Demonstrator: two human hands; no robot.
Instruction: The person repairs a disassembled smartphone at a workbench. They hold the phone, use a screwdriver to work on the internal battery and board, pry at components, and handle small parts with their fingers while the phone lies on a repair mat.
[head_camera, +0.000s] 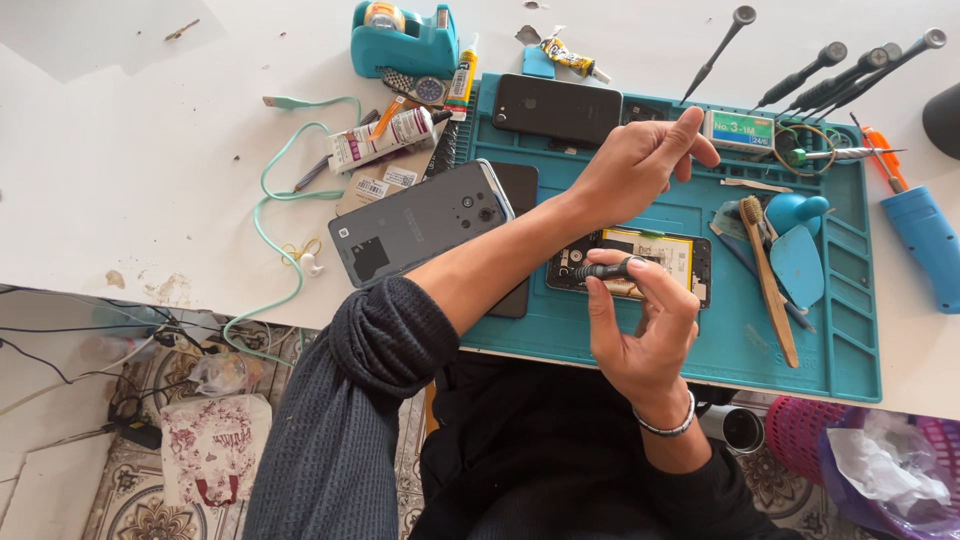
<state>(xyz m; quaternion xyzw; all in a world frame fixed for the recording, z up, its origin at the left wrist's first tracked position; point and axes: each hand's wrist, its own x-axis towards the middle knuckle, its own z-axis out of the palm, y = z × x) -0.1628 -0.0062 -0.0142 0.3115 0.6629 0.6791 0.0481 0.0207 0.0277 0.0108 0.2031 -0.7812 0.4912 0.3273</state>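
1. Nearest, a black screwdriver (607, 269) is pinched between thumb and fingers of the right hand (640, 335); its tip is aimed left, over the opened phone (640, 262).
2. The opened phone is seen lying flat on the teal mat (720, 340), its yellow battery exposed, partly hidden under both hands.
3. The left hand (640, 165) is held above the mat beyond the phone, fingers loosely curled with the index extended; nothing can be seen gripped in it.
4. For clean work here, the driver is best kept upright on the screw head and turned lightly, with the phone steadied by the free hand — a judgement only.
5. In the mat's right-hand trays, a wooden brush (768, 280) and blue picks (800, 262) are laid.
6. A grey phone (420, 225) is propped at the mat's left edge.
7. Farther back, a black phone (557, 108) is laid face down.
8. Farthest, a teal tape dispenser (402, 42) is loaded with a roll, and spare drivers (850, 70) are fanned out at right.
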